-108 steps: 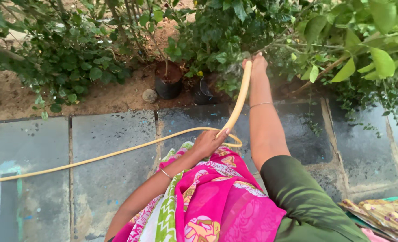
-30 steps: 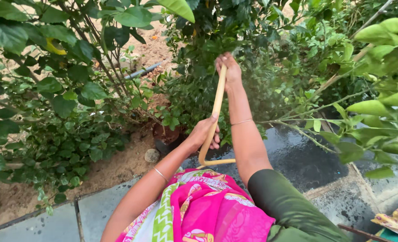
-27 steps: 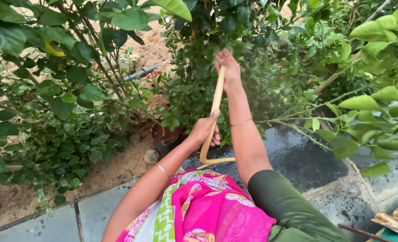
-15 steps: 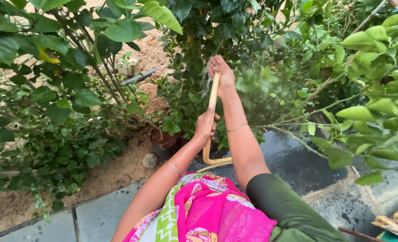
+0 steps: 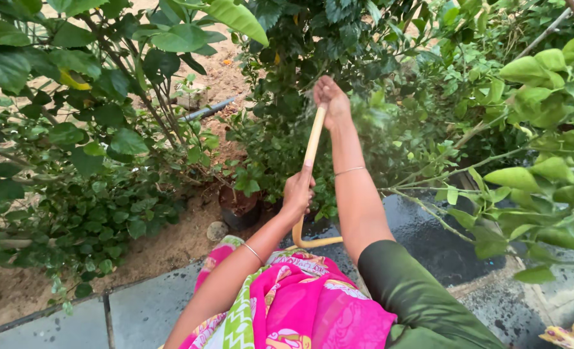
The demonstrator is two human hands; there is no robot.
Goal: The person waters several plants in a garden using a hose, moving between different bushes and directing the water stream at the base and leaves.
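While the yellow hose (image 5: pixel 311 150) rises almost straight up in the middle of the view, its upper end is inside the right hand (image 5: pixel 331 100), which is closed around it with the arm stretched out toward the dark green bush (image 5: pixel 313 39). A fine spray of water shows near this end, against the leaves. Lower on the hose, the left hand (image 5: pixel 298 194) is also closed around it, with the thumb lying along the tube. Below this hand the hose bends and runs to the right over the wet stone paving (image 5: pixel 429 232). Each wrist carries a thin bangle. Just left of the left hand stands a black plant pot (image 5: pixel 238 208) on the sandy soil, and a small round stone (image 5: pixel 217 230) lies beside it. At the bottom, a pink patterned cloth (image 5: pixel 300 304) covers the person, and a dark green sleeve (image 5: pixel 423 297) is on the right arm. A light green leafy branch (image 5: pixel 545 129) fills the right side.
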